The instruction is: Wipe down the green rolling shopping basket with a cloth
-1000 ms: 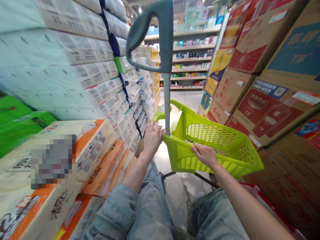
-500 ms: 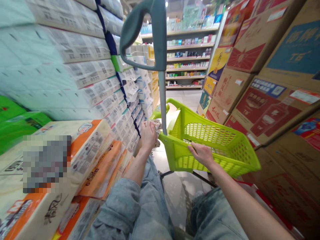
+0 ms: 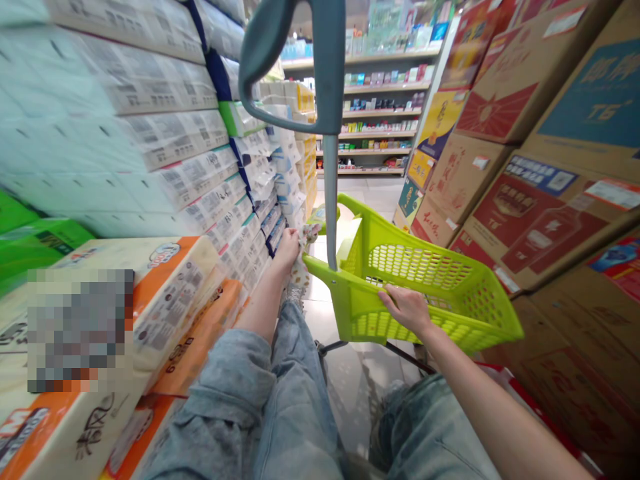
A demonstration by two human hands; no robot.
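My left hand [image 3: 289, 247] is closed on a light patterned cloth [image 3: 301, 272], left of the basket's near corner. The cloth hangs from the fingers, and part of it reaches the basket's left end. My right hand [image 3: 407, 310] has its fingers curled over the near long rim of the yellow-green plastic shopping basket [image 3: 344, 303]. The basket has perforated walls and tilts on a dark wheeled frame. A grey pull handle [image 3: 327, 80] on a metal pole [image 3: 331, 200] rises from its left end, between me and the shelves.
Stacked tissue packs [image 3: 193, 140] line the left side. Orange-and-cream packs [image 3: 165, 313] lie closer, with a pixelated patch [image 3: 80, 327] on top. Cardboard boxes [image 3: 545, 207] are piled along the right. Stocked shelves [image 3: 380, 113] stand beyond the tiled floor [image 3: 367, 185].
My left hand has moved left and slightly up, away from the pole, and the bunched cloth now hangs more spread out. My right hand stays on the basket rim.
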